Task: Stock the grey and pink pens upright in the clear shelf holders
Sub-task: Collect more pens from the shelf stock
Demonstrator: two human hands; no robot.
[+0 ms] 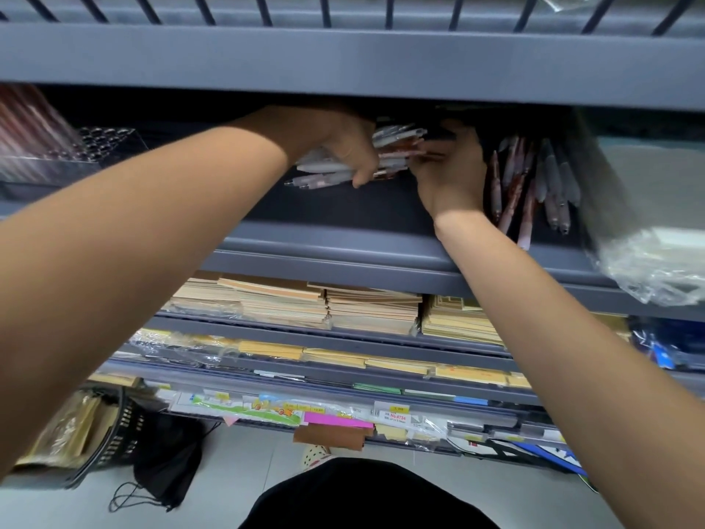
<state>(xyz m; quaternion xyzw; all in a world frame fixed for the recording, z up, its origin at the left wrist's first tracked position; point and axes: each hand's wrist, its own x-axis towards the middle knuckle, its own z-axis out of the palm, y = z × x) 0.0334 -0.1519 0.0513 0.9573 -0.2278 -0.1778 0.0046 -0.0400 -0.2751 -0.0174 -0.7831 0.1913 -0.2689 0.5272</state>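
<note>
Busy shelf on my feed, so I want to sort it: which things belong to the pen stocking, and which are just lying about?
Job: left hand gripping the pen bundle; right hand at that bundle; loose pens lying flat further right; clear holder at far left.
Lying about: plastic bag; notepad stacks; black basket; drawstring bag.

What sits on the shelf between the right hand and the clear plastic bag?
A loose pile of grey and pink pens lies there, beside the right hand and left of the plastic bag, as the head view shows.
</note>
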